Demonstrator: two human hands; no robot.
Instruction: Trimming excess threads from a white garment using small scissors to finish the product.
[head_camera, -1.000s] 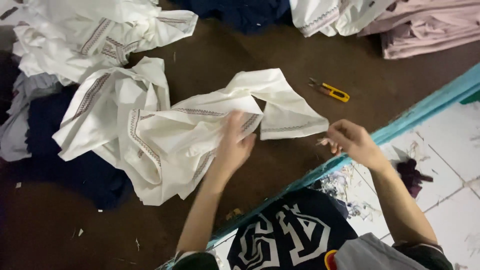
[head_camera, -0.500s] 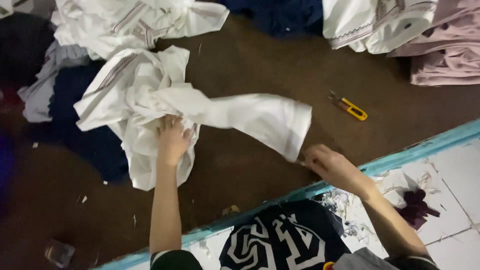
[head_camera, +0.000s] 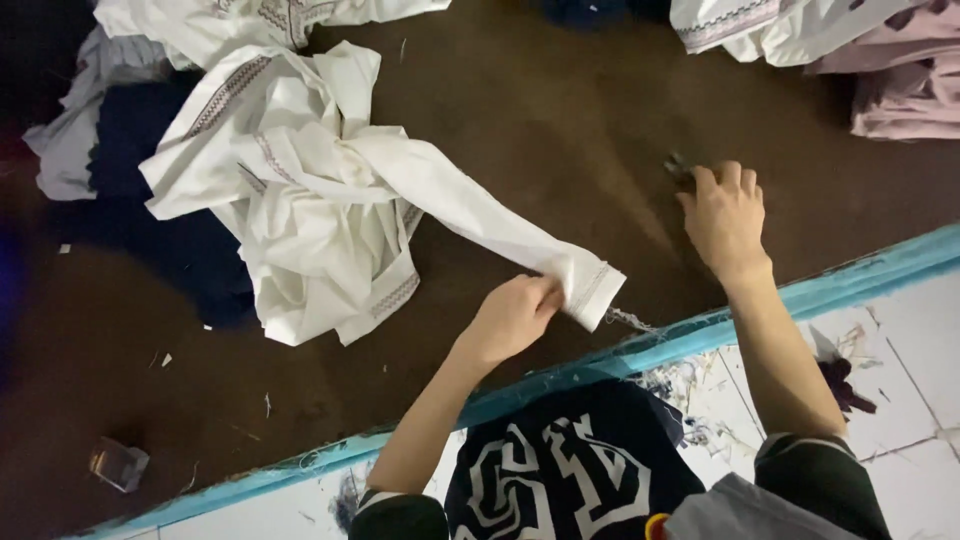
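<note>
The white garment lies rumpled on the brown table, its embroidered trim showing in places, with one sleeve drawn out straight toward the table's blue edge. The left hand is closed on the sleeve just short of its stitched cuff, fingers pinching the cloth flat against the table. A loose thread trails from the cuff end, so the trimming here looks not yet done. The right hand is well apart from the cuff, laid over the thread snips, of which only a dark tip shows; fingers are curled, though I cannot tell whether they have hold of it. By my reckoning the sleeve is laid out and pinned, the cutting still to come. More white garments and pink ones are heaped along the far side, a dark blue cloth under the heap at left.
</note>
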